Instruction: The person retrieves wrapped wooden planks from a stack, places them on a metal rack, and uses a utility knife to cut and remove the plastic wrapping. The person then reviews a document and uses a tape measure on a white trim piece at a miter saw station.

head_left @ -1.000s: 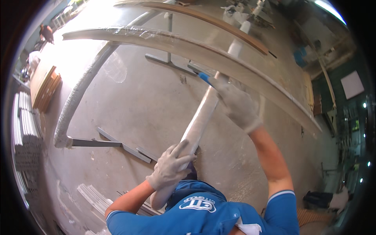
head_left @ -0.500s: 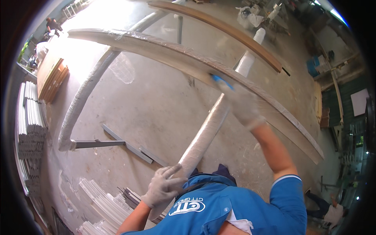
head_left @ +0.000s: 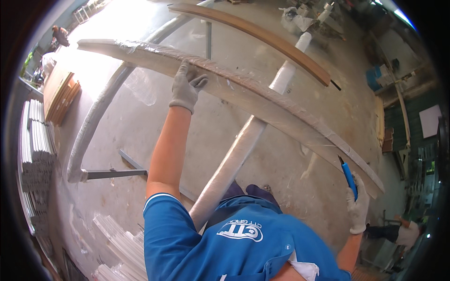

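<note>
A long plank wrapped in clear plastic film (head_left: 267,105) lies across padded rails, slanting from the upper left to the lower right. My left hand (head_left: 186,89), in a light grey glove, reaches out to the plank's near face. Its fingers are apart and touch the film. Off to the right, near the plank's right end, my gloved right hand (head_left: 358,206) is closed around a blue utility knife (head_left: 348,178). The knife's dark tip points up and left, by the plank's lower edge. Beneath the plank runs a film-wrapped rail (head_left: 229,159) that reaches back toward my waist.
A bare brown plank (head_left: 258,35) lies farther off on the same rails. Another wrapped rail (head_left: 101,112) stands at left, with a grey metal leg (head_left: 115,173). Stacked white strips (head_left: 37,131) and brown boards (head_left: 62,98) line the left side. Another person (head_left: 405,232) is at lower right.
My left hand has gone from the near rail up to the plank. My right hand, with the knife, has moved from the plank's middle down and right to near its right end.
</note>
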Available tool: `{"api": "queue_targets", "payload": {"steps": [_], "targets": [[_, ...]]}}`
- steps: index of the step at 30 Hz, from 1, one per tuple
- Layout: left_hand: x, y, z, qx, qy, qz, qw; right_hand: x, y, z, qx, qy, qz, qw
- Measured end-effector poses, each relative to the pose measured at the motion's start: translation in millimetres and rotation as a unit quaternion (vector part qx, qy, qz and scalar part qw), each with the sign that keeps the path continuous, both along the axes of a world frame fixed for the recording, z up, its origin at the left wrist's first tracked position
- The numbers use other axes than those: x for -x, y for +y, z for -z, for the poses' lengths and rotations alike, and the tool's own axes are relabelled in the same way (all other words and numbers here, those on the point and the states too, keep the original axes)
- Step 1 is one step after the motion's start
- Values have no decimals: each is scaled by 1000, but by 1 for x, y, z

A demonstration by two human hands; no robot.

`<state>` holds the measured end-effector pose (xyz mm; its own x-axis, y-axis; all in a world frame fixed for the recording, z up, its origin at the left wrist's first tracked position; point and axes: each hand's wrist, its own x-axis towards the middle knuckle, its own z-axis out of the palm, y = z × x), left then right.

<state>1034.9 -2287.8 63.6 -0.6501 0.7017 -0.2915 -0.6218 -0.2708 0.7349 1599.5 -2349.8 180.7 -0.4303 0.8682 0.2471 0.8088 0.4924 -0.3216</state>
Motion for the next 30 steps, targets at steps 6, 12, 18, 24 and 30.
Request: {"api": "queue_targets", "payload": {"steps": [6,12,18,24,30], "targets": [[7,-1,-9,-27,30,314,949,37,2,3,239,113,95,960],[-46,-6,-87,-35,372,300,878,128,42,47,44,99,-170,979],[-47,-15,-100,126,487,290,814,177,55,57,36,94,-191,976],[-47,-12,-63,234,470,319,789,204,74,62,-109,9,-228,968],[-69,15,-39,90,343,315,880,201,81,77,-157,-137,-176,962]]}}
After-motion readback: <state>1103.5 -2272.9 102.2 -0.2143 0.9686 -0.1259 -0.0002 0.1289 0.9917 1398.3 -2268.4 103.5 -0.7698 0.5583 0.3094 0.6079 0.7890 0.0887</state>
